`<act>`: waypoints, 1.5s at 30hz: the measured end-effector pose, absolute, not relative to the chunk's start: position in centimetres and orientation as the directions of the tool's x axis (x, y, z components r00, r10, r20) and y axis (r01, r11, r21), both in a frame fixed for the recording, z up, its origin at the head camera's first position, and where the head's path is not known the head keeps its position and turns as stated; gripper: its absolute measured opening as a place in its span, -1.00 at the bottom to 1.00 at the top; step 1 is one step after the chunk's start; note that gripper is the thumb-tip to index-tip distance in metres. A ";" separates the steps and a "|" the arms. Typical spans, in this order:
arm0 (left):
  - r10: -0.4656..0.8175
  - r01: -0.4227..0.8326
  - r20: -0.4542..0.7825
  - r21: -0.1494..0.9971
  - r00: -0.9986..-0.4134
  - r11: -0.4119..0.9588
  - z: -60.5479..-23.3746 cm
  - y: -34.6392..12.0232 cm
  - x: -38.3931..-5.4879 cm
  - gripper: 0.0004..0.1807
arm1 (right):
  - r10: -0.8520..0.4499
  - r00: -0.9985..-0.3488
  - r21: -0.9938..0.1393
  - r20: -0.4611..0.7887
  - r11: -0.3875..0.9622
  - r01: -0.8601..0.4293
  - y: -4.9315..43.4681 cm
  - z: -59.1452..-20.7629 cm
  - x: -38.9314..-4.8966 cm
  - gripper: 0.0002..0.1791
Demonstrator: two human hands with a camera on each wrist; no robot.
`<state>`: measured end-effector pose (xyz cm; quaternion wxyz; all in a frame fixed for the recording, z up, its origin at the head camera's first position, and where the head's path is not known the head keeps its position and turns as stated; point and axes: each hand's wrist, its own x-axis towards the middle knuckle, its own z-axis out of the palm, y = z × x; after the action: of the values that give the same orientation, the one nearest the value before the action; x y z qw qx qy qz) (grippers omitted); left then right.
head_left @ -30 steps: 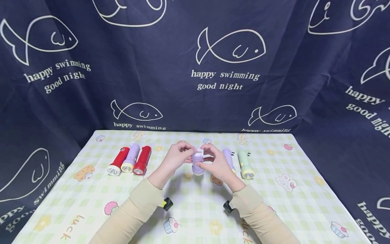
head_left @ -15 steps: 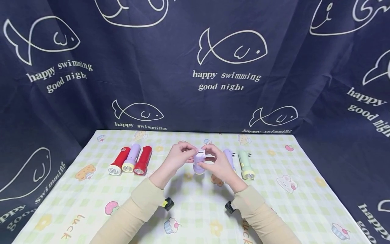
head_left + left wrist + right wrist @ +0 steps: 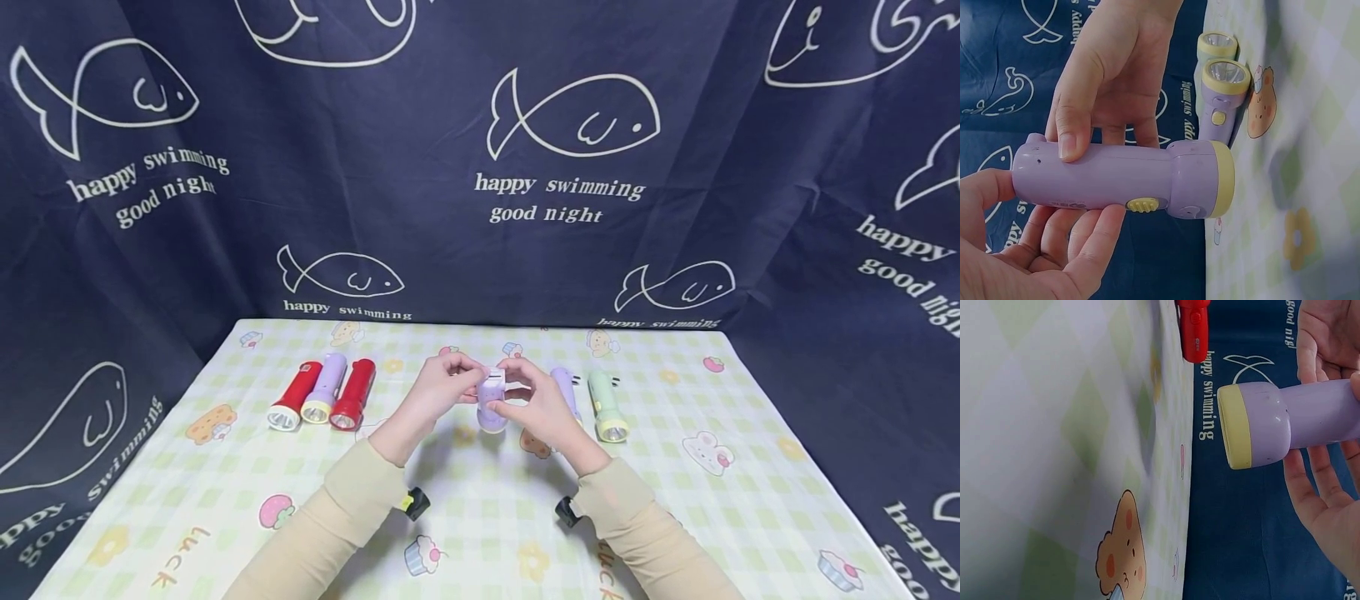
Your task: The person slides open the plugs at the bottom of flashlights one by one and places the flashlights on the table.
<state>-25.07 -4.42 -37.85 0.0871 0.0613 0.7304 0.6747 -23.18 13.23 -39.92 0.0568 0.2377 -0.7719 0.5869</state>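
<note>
Both hands hold a purple flashlight (image 3: 492,421) upright over the middle of the table, its yellow-rimmed head pointing down. My left hand (image 3: 435,392) has its thumb at the tail end, where a small slot shows in the head view. In the left wrist view, its fingertips touch the flashlight's body (image 3: 1122,175) beside the ribbed yellow switch (image 3: 1142,205). My right hand (image 3: 542,402) grips the body from the other side between thumb and fingers. The flashlight's yellow rim (image 3: 1235,427) hangs above the tablecloth in the right wrist view.
On the left lie a red flashlight (image 3: 295,396), a purple one (image 3: 326,390) and another red one (image 3: 353,396), side by side. To the right, a purple flashlight (image 3: 562,385) is partly behind my right hand, beside a green one (image 3: 606,404). A dark curtain (image 3: 450,275) hangs behind the table.
Both hands keep their hold and stay almost in place. The held flashlight's lower end has shifted very slightly; the flashlights on the table have not moved.
</note>
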 end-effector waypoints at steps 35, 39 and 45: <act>0.210 -0.080 -0.106 0.989 -0.972 0.127 -38.1 -4.3 -25.1 -0.76 | -0.324 -0.874 -0.880 0.363 0.190 -0.436 13.3 -40.1 -22.9 -0.50; 0.203 -0.089 -0.116 0.987 -0.972 0.136 -38.0 -4.3 -25.1 -0.77 | -0.328 -0.870 -0.875 0.369 0.193 -0.444 13.3 -40.1 -22.9 -0.50; 0.194 -0.072 -0.104 0.984 -0.976 0.165 -38.1 -4.3 -25.1 -0.73 | -0.330 -0.879 -0.882 0.344 0.206 -0.423 13.2 -40.1 -22.9 -0.51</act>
<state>-25.09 -4.30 -38.10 0.1028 0.0403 0.7561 0.6451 -22.89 13.23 -40.12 0.0401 0.2427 -0.7754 0.5816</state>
